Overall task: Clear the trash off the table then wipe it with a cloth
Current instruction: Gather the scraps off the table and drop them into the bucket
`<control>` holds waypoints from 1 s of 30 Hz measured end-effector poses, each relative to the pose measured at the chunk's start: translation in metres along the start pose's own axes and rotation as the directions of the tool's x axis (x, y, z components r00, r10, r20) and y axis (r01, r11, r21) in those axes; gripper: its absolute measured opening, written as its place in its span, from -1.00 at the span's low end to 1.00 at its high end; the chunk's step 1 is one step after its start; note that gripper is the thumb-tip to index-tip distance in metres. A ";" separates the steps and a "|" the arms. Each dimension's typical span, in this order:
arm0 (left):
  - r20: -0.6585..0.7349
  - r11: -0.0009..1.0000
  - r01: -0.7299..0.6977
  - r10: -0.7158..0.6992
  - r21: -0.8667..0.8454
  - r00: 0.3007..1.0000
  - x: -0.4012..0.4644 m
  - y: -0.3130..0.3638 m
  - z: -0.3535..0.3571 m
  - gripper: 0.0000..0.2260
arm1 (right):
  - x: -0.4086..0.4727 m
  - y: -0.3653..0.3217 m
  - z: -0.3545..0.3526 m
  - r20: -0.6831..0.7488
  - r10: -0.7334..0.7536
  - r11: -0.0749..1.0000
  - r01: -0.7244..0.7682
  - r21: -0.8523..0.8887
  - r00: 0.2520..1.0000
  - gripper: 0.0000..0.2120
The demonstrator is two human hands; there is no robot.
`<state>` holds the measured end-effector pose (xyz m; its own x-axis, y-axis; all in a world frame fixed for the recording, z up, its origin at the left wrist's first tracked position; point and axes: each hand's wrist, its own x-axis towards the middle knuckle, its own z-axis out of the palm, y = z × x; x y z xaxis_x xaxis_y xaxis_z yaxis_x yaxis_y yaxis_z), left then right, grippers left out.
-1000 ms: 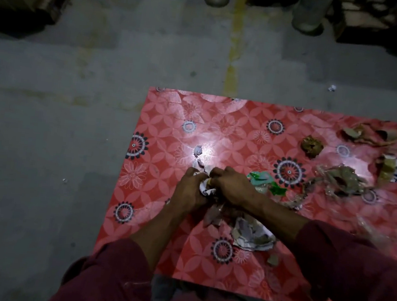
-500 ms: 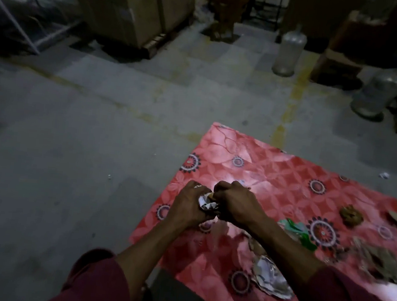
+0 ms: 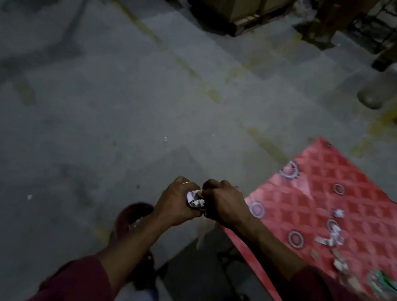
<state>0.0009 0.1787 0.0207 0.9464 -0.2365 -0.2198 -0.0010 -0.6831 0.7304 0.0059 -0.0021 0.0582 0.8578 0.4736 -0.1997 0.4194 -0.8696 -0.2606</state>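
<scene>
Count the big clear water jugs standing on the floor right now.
1. The water jug stands on the floor at the upper right, beyond the red table. Others may be out of frame or lost in the dark background.

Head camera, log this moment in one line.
hands: left hand and right hand clutch crumpled paper | table: scraps remain

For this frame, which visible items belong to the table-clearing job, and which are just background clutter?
Job items: left hand and right hand clutching crumpled paper; paper scraps; green wrapper; red table.

Background: large water jug; cardboard boxes; small bits on the floor.
</scene>
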 end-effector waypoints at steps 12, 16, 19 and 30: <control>-0.099 0.912 0.392 -0.404 -0.125 0.909 -0.051 -0.232 -0.069 -0.45 | 0.160 -0.160 0.161 0.136 -0.120 0.980 0.095 0.173 0.983 -0.60; -0.075 0.846 0.515 -0.527 -0.138 0.847 -0.034 -0.343 -0.006 -0.46 | 0.202 -0.152 0.307 0.237 -0.124 0.975 0.075 0.209 0.964 -0.54; -0.056 0.805 0.580 -0.589 -0.124 0.806 -0.014 -0.436 0.065 -0.37 | 0.235 -0.124 0.438 0.331 -0.152 0.976 0.090 0.196 0.931 -0.48; 0.168 0.801 0.589 -0.569 -0.108 0.805 0.045 -0.637 0.239 -0.07 | 0.281 -0.049 0.699 0.494 -0.151 0.950 -0.012 0.311 0.856 0.15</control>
<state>-0.0327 0.4381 -0.6089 0.7081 0.0821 -0.7013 0.5915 -0.6114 0.5256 0.0184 0.2713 -0.6452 0.5244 0.6057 -0.5984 0.2960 -0.7886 -0.5389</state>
